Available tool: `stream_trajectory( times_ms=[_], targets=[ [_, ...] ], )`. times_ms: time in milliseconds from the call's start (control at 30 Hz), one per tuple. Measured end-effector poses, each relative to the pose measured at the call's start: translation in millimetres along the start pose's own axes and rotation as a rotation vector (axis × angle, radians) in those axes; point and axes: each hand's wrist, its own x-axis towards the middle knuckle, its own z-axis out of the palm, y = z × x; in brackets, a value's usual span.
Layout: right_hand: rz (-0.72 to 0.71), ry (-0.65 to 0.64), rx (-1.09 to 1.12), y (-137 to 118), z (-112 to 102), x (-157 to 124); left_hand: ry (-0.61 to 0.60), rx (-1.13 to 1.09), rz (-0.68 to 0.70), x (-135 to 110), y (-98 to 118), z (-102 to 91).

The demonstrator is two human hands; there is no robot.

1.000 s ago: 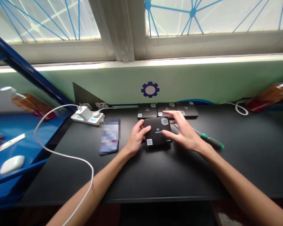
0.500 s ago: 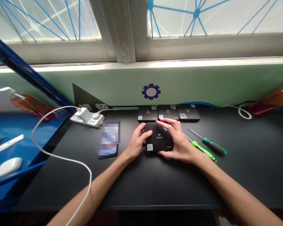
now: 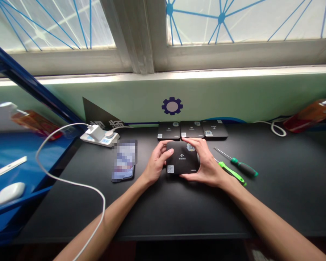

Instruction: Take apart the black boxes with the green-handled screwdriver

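A small black box (image 3: 181, 162) with a white logo and a QR sticker lies on the black table (image 3: 179, 203), held from both sides. My left hand (image 3: 155, 164) grips its left edge, thumb on top. My right hand (image 3: 205, 165) wraps its right edge, fingers over the far corner and thumb at the front. Three more black boxes (image 3: 192, 130) stand in a row just behind it against the wall.
Two screwdrivers, a light green one (image 3: 229, 172) and a dark green one (image 3: 240, 165), lie right of my right hand. A phone (image 3: 123, 160) lies to the left, beyond it a power strip (image 3: 99, 136) with a white cable (image 3: 70, 183). A mouse (image 3: 9, 192) sits on the blue surface.
My right hand came down from above the box and closed on its right edge. The box has tipped and shifted slightly between both hands. A light green screwdriver became visible.
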Motion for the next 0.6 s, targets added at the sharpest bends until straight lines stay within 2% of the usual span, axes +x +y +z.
stream_trajectory(
  times_ms=[133,333,467,600],
  targets=[
    [-0.008,-0.011,0.009,0.9,-0.2,-1.2,0.020,0.137,0.039,-2.9,7.9,0.8],
    [-0.037,0.019,0.006,-2.3,0.3,-1.2,0.022,0.165,0.078,-1.6,6.7,-2.3],
    [-0.048,0.066,0.012,-3.0,-0.4,-1.2,0.007,0.023,-0.005,-1.0,3.2,-3.6],
    [-0.070,0.109,0.016,-4.2,-1.4,-2.4,-0.101,-0.209,-0.083,-1.7,5.2,-1.7]
  ],
)
